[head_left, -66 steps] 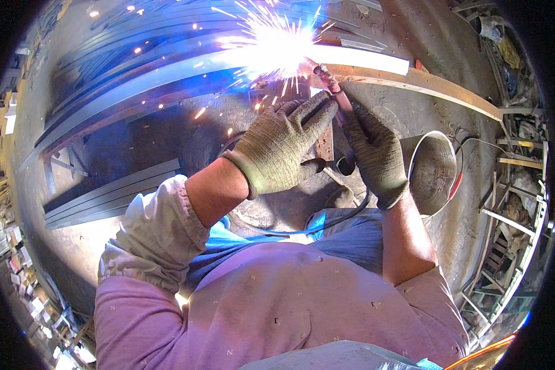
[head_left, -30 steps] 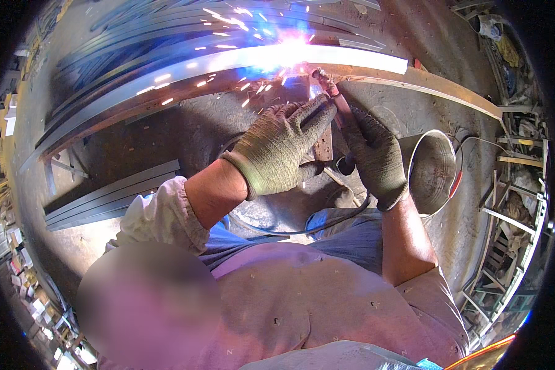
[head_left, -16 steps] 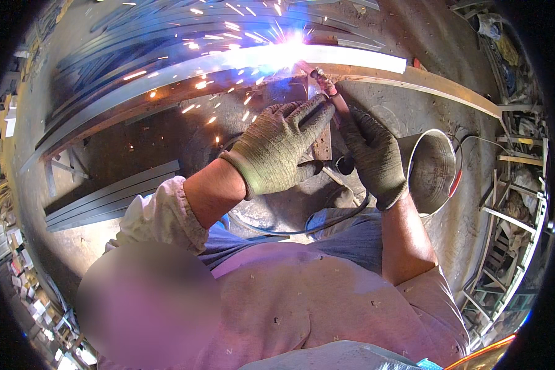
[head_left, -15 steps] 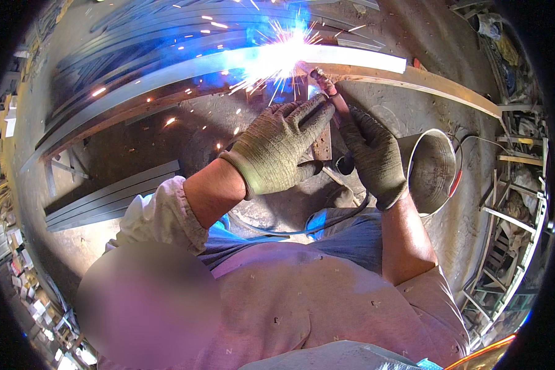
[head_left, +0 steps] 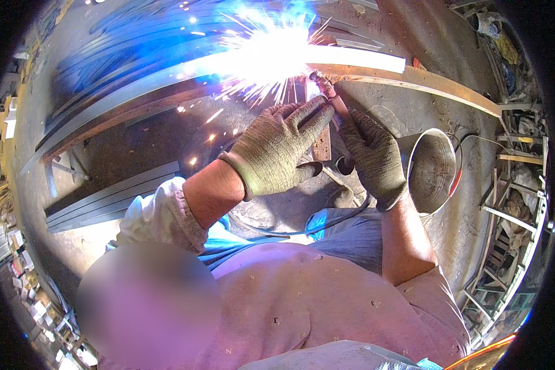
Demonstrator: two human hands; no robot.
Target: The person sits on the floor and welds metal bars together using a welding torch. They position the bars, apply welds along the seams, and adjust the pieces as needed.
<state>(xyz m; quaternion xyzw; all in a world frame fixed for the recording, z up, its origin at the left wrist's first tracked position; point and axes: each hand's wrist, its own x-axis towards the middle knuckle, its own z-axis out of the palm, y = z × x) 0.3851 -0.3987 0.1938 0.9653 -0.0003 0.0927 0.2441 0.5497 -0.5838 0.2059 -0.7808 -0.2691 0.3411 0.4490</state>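
A round metal bucket (head_left: pixel 435 169) was set on the concrete floor (head_left: pixel 407 117), open mouth turned sideways. Grey metal strips (head_left: pixel 114 197) were laid flat at the left. Metal frames (head_left: pixel 505 246) were stacked at the right edge.

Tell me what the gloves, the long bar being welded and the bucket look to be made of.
The gloves, left hand and right hand, look like knitted fabric, ribbed and olive-grey. The long bar seems bare metal, pale and smooth where sunlit. The bucket looks like dull grey sheet metal with a thin rolled rim.
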